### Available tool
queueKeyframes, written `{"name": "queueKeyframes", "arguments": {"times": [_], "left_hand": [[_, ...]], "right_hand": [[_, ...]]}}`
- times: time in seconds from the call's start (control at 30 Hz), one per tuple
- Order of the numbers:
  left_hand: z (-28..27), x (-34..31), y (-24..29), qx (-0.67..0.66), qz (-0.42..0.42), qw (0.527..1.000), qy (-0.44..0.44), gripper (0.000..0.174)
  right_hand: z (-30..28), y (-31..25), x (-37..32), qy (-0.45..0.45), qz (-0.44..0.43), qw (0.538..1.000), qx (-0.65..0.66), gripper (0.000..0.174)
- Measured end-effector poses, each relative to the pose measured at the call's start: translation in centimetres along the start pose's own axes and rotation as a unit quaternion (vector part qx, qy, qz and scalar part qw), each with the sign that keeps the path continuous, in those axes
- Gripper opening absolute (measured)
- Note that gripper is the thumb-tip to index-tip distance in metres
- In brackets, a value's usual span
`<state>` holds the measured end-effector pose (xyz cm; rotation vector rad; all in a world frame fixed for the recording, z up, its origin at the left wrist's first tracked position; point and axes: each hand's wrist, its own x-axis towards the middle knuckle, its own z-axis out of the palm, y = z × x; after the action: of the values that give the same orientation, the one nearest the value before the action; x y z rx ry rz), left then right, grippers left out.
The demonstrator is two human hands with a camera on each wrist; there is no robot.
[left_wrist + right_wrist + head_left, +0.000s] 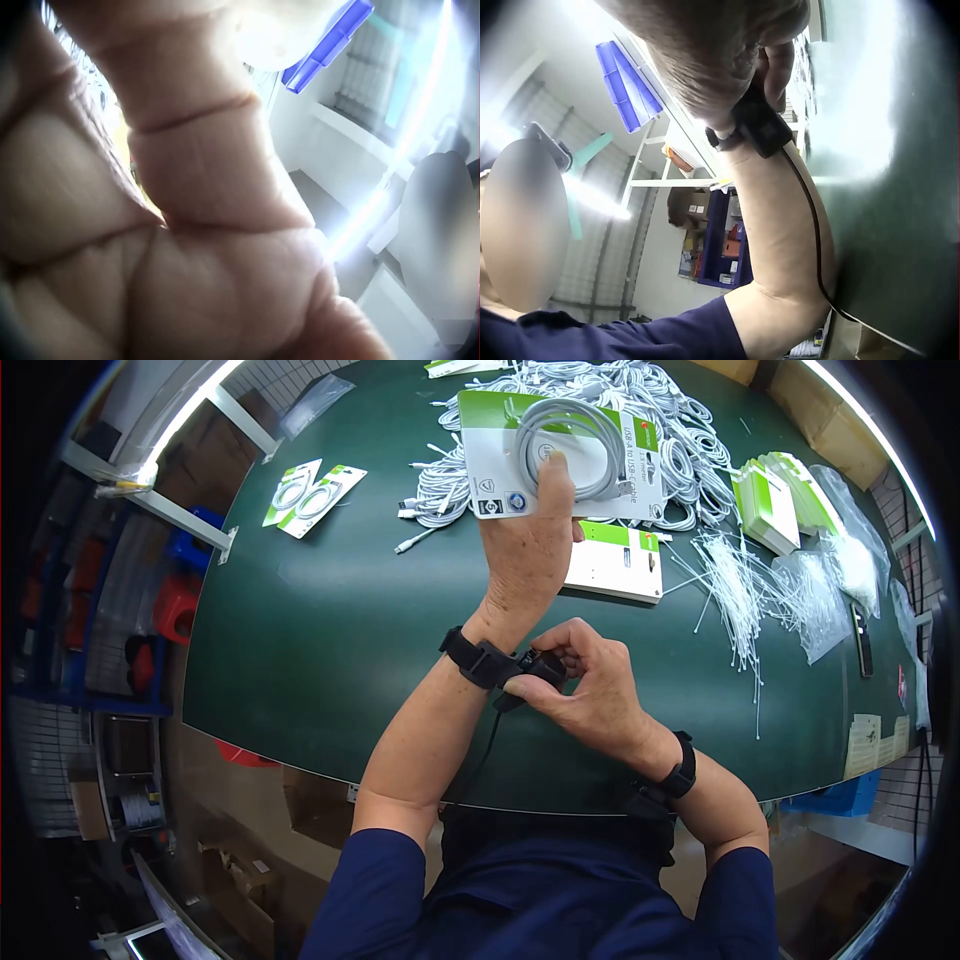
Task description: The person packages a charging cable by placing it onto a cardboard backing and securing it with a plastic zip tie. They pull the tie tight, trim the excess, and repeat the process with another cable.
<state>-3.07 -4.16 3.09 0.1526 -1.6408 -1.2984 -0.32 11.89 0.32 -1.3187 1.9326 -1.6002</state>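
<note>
In the head view my left hand holds a carded USB cable, thumb pressed on the front over the coiled grey-white cable. The card is white and green with printed text. My right hand pinches a small black camera on the strap around the left wrist. In the right wrist view, a thin cord runs from the black camera along the left forearm. The left palm fills most of the left wrist view and hides the package there.
A large heap of white cables covers the back of the green table. Carded cables lie at left. A white-green stack sits beyond the right hand, near loose zip ties. More packages and plastic bags are at right.
</note>
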Motion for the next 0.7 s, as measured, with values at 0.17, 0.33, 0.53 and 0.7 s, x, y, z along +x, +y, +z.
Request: {"name": "queueKeyframes", "arguments": {"times": [0.17, 0.33, 0.53, 0.7], "left_hand": [[-0.6, 0.0, -1.0, 0.23, 0.214, 0.949, -0.035, 0.021], [0.3, -0.2, 0.7, -0.034, -0.017, 0.999, -0.016, 0.019], [-0.4, -0.8, -0.4, -0.011, -0.028, 0.999, -0.029, 0.019], [-1.4, -2.8, -1.0, 0.267, 0.224, 0.936, -0.047, 0.039]], "right_hand": [[-0.2, 0.5, 0.0, -0.019, -0.004, 0.999, 0.039, 0.046], [-2.0, 1.2, 0.0, -0.035, -0.02, 0.992, 0.116, 0.046], [-6.1, 0.4, 1.1, 0.094, 0.007, 0.991, 0.093, 0.019], [-9.5, 1.9, 1.9, 0.212, -0.189, 0.952, -0.111, 0.011]]}}
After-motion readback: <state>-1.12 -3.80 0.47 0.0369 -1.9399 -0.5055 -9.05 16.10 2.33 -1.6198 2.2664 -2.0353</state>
